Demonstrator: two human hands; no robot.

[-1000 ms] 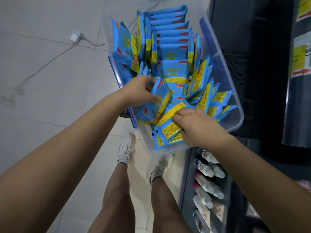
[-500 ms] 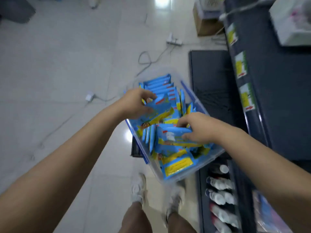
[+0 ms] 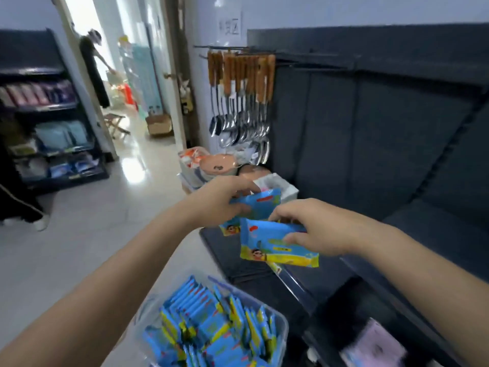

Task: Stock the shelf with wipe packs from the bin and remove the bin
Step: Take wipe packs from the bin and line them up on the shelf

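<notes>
Off to the left a dark rack [image 3: 53,144] of goods stands well apart from the work, with a person [image 3: 92,67] in the doorway beyond it, too blurred to read. Low in the middle, the clear bin [image 3: 285,324] sits below both forearms, packed with upright wipe packs [image 3: 209,321]; its near end is cut off by the bottom edge. Above it the left hand [image 3: 225,201] pinches a blue pack [image 3: 260,206] by its left end, thumb under and fingers over, the pack's long axis running off to the right. A strip with a cartoon face shows just below that hand, and I cannot tell whether it belongs to the same pack or to another behind it. Just beside and slightly lower, the right hand [image 3: 320,229] grips a second pack [image 3: 270,243] by its upper right edge, so that it hangs tilted; a sliver under it may be a further pack. The two packs overlap or nearly touch. The dark shelf [image 3: 232,258] lies ahead of and below the hands, its deck running away to the right of the bin, so the packs likely go forward and down, and the right hand is the nearer. Ladles [image 3: 238,109] hang above the shelf's far left end. The shelf's right part is dim, and where packs belong on it is not visible.
</notes>
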